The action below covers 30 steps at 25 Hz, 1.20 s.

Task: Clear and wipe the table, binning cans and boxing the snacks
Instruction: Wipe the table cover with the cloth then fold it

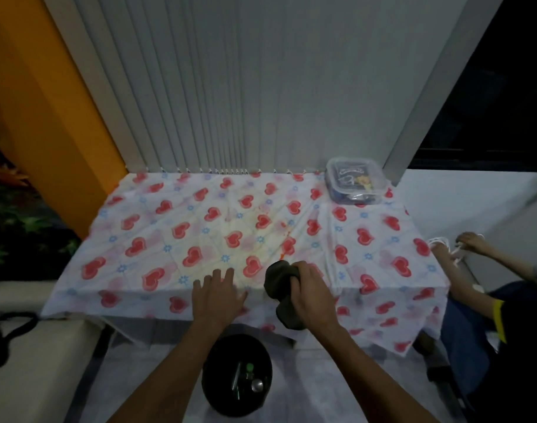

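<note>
Table (157,239): box (356,181) at far right corner, before the blinds (230,87); cloth (281,280) at near edge, centre-right. Floor: bin (236,374) below near edge, cans (248,378) inside.

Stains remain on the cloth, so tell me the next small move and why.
Probably push the dark rag in the right hand forward onto the orange stain just beyond it, while the left hand lies flat on the tablecloth, pinning it.
</note>
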Motion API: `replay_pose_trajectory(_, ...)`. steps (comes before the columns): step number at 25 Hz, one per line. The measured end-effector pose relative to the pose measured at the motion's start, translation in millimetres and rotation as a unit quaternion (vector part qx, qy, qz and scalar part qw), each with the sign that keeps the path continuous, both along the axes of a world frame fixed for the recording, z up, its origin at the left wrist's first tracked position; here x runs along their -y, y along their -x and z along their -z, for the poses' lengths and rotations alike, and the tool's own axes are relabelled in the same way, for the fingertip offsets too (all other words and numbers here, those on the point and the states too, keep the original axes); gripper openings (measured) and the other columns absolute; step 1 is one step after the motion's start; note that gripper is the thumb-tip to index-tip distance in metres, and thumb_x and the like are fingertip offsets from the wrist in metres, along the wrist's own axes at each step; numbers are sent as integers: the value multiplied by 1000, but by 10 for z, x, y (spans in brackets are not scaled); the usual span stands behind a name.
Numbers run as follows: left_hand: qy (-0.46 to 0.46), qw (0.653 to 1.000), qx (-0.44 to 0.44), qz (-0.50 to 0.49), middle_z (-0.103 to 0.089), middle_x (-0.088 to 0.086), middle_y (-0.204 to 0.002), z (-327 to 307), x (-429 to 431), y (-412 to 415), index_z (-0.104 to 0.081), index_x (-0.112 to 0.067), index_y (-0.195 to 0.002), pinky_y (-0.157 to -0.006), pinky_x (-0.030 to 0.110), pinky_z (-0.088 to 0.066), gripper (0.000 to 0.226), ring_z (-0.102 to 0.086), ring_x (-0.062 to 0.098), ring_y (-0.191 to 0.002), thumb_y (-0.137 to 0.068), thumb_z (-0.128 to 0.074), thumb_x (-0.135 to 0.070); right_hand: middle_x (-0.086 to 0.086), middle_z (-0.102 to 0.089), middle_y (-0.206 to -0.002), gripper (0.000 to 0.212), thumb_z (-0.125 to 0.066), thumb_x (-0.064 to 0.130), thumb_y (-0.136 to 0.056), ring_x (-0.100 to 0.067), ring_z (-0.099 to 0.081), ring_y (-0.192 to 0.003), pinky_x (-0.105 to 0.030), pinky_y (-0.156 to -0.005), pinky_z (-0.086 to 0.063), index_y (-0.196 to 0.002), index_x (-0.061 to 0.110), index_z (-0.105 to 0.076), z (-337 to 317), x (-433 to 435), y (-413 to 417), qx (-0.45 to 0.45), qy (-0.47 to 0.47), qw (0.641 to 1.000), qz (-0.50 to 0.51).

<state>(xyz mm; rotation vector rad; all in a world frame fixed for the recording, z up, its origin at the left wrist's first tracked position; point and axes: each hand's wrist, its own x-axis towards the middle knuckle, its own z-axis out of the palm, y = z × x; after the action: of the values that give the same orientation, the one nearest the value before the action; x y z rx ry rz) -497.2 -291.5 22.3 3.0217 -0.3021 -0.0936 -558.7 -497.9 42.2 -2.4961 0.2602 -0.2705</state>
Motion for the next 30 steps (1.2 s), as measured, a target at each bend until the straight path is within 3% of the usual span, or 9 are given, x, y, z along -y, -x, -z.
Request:
replay_pose_trajectory(5, 23, 1000, -11, 5, -22, 10, -168, 104, 8, -484, -26, -27, -159, -119, 52, -28, 78, -30, 29, -150, -95, -38, -70, 6, -58, -98, 13, -41, 26, -105, -6, -56, -83, -22, -73, -49, -107, 23, -53, -38, -92, -446, 15, -77, 997, 20)
replay_pose_trajectory(9, 0, 1000, 3, 21, -17, 13, -169, 445, -59, -1070, -31, -26, -157, -119, 55, -30, 81, -26, 33, -153, -92, -34, -75, 5, -59, -97, 12, -43, 24, -104, -5, -57, -84, -26, -78, -50, -107, 20, -55, 138, -317, -1016, 11, -133, 990, 49)
replay_pose_trajectory(12, -31, 998, 6, 56, -24, 20, -166, 742, -120, -1492, -40, -25, -153, -110, 60, -39, 82, -32, 39, -149, -89, -35, -76, 3, -60, -96, 15, -39, 27, -102, -8, -57, -83, -29, -76, -50, -106, 21, -53, 336, -419, -1397, 12, -148, 985, 87)
replay_pose_trajectory(15, -30, 996, -23, 75, -27, 20, -165, 1022, -165, -1817, -36, -29, -154, -109, 66, -32, 77, -31, 41, -149, -91, -35, -73, 6, -60, -102, 20, -38, 27, -102, -10, -58, -87, -30, -76, -53, -107, 22, -56, 468, -482, -1690, 23, -109, 988, 111)
replay_pose_trajectory(18, -14, 995, -17, 100, -38, 17, -160, 1232, -172, -1969, -44, -27, -152, -113, 71, -26, 66, -39, 40, -146, -96, -40, -62, 12, -62, -107, 17, -52, 27, -98, -9, -58, -93, -27, -79, -51, -111, 25, -62, 502, -560, -1886, 27, -56, 991, 121)
replay_pose_trajectory(21, 32, 996, -22, 81, -41, 10, -160, 1361, -210, -1994, -47, -27, -149, -114, 70, -25, 64, -37, 35, -148, -93, -44, -57, 4, -60, -136, 49, -48, 54, -94, -19, -56, -121, -43, -101, -48, -136, 29, -50, 755, -669, -1998, -82, 55, 995, 11)
replay_pose_trajectory(24, 14, 994, -11, 104, -36, 11, -162, 1441, -261, -2000, -39, -21, -154, -112, 69, -25, 76, -34, 36, -148, -86, -38, -56, 6, -38, -160, 63, -31, 68, -97, -23, -29, -150, -56, -117, -28, -150, 35, -40, 1115, -731, -1976, -166, 125, 975, -80)
replay_pose_trajectory(26, -5, 994, -5, 105, -31, 10, -165, 1450, -272, -1985, -35, -23, -156, -113, 70, -23, 79, -31, 36, -150, -85, -44, -57, 5, -34, -162, 62, -27, 66, -101, -24, -22, -153, -58, -119, -24, -149, 31, -46, 1303, -737, -1902, -146, 152, 973, -94)
replay_pose_trajectory(30, -20, 995, 1, 102, -27, 10, -167, 1537, -267, -1994, -37, -24, -156, -114, 71, -19, 87, -27, 35, -152, -79, -59, -59, -3, -38, -160, 51, -37, 49, -105, -28, -27, -152, -58, -120, -26, -139, 18, -58, 1517, -771, -1914, -94, 223, 963, -123)
